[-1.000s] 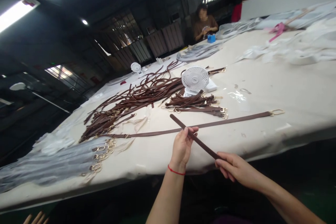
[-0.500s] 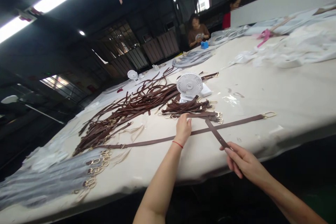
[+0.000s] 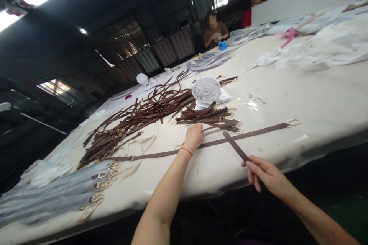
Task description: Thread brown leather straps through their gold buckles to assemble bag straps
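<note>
The left hand (image 3: 194,138), a red string at its wrist, has let go of the short leather strap (image 3: 236,146) and lies flat on a long brown strap (image 3: 244,136) near the table's (image 3: 287,95) front edge. The right hand (image 3: 267,176) alone now pinches the short strap, which crosses the long one.

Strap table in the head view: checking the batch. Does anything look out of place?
A long brown leather strap with a gold ring at its end lies stretched alone across the table, in front of the heaps. The right hand holds a shorter strap across it.
</note>
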Demonstrator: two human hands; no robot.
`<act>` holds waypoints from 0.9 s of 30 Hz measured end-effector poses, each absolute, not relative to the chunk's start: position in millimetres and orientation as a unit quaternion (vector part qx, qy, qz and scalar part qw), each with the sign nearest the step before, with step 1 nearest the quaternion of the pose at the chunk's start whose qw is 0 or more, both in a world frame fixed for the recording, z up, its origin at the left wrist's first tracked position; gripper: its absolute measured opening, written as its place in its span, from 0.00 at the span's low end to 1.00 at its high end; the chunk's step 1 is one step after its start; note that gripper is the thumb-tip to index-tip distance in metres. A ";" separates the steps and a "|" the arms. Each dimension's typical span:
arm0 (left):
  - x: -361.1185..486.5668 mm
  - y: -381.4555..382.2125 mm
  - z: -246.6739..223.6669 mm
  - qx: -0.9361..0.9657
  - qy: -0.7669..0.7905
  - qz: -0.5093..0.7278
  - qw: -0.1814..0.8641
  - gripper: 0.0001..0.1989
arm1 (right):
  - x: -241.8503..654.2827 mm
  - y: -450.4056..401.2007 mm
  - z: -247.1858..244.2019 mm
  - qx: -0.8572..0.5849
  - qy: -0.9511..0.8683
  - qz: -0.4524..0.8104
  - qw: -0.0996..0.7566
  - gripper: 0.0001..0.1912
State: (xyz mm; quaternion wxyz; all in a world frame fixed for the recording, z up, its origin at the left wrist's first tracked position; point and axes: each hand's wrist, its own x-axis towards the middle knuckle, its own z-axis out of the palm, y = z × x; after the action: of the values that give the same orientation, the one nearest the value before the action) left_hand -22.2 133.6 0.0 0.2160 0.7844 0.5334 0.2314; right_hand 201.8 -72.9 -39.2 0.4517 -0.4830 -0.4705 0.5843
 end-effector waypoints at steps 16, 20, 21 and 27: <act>-117.9 116.8 50.6 0.331 0.488 0.532 0.607 0.17 | 191.0 -77.1 -62.7 -0.475 -0.491 0.608 0.405 0.25; -111.5 103.5 22.8 0.216 0.454 0.555 0.663 0.14 | 180.2 -80.5 -47.6 -0.476 -0.497 0.602 0.406 0.23; -109.5 100.4 16.8 0.193 0.447 0.556 0.673 0.13 | 177.9 -81.3 -43.5 -0.475 -0.498 0.601 0.406 0.22; -95.8 82.0 2.4 0.113 0.393 0.560 0.721 0.08 | 163.5 -73.4 -26.8 -0.458 -0.522 0.602 0.395 0.20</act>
State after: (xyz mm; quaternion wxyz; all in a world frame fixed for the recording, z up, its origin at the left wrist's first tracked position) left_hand -95.8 82.0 2.4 0.7207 0.1130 0.3935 0.5595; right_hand 163.5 -73.4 -26.8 0.3949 -0.4579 -0.5217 0.6018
